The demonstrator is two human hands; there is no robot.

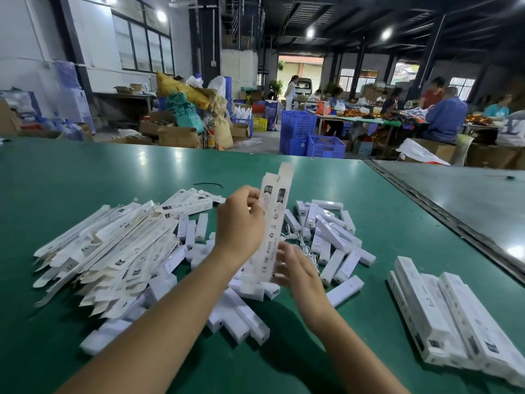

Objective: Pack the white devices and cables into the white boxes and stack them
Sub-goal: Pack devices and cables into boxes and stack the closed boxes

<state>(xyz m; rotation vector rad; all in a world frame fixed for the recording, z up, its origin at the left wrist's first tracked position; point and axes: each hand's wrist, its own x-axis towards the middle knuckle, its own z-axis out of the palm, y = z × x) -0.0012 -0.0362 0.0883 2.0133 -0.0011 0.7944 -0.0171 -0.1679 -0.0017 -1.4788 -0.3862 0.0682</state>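
Above the devices (241, 314), I note: left hand (241, 223) grips box (273, 211) upright, probably squaring it for loading; right hand (295, 270) at its lower end, blurred, fingers' state untellable

I see a big workshop hall. Glossy green surface (85, 172) in front, butting a grey surface (454, 189) on the right along a dark seam strip (426, 200). White wall (37, 38) at left with dark-framed windows (142, 44). Dark beamed ceiling (369, 12), round lamps (161, 16) lit, glare on the green top. Black pillar (208, 38) mid-left. Far end: open doorway (300, 69), daylight. Grey concrete floor (264, 137) carries brown cardboard cartons (179, 136), yellow and green sacks (181, 95) and blue plastic lattice crates (297, 125). Right rear: several people sit at a long table (369, 119), blurred.
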